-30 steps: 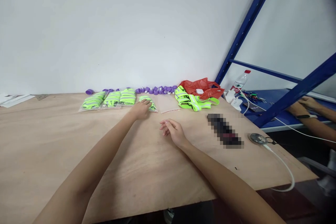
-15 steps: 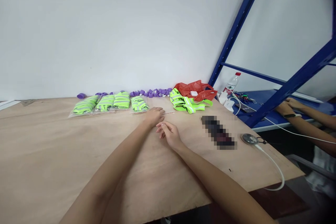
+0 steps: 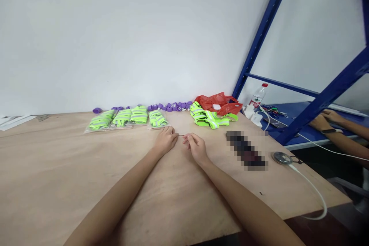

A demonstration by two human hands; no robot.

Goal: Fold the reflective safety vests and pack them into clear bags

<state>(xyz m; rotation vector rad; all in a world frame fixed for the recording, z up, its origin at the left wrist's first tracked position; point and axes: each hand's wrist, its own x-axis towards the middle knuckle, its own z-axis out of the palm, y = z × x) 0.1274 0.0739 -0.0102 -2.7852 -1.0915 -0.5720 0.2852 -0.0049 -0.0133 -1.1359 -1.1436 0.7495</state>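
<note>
Fingers closed, my left hand (image 3: 167,139) grips one end of a thin dark line, which looks like the seal edge of a clear plastic bag (image 3: 181,135). My right hand (image 3: 196,148) pinches the other end with thumb and forefinger, its remaining fingers curled. Most of the bag blends into the wood and is hard to make out. Just beyond my left hand lies a packed bag (image 3: 158,119) holding a folded neon-yellow reflective vest. Further left are more such packed bags (image 3: 122,118). A loose reflective vest (image 3: 211,119) lies beyond my right hand.
Purple caps (image 3: 173,106) line the wall. A red plastic bag (image 3: 227,103) lies behind the loose vest. Right of me are a blurred-out dark object (image 3: 246,152) and a round device (image 3: 281,157) with a white cable. A co-worker's hands (image 3: 324,121) rest beyond a blue frame (image 3: 300,111).
My hands have drawn apart slightly, with the bag's thin edge now showing between them nearer to me. My left fingers have closed in. The view has shifted a little.
</note>
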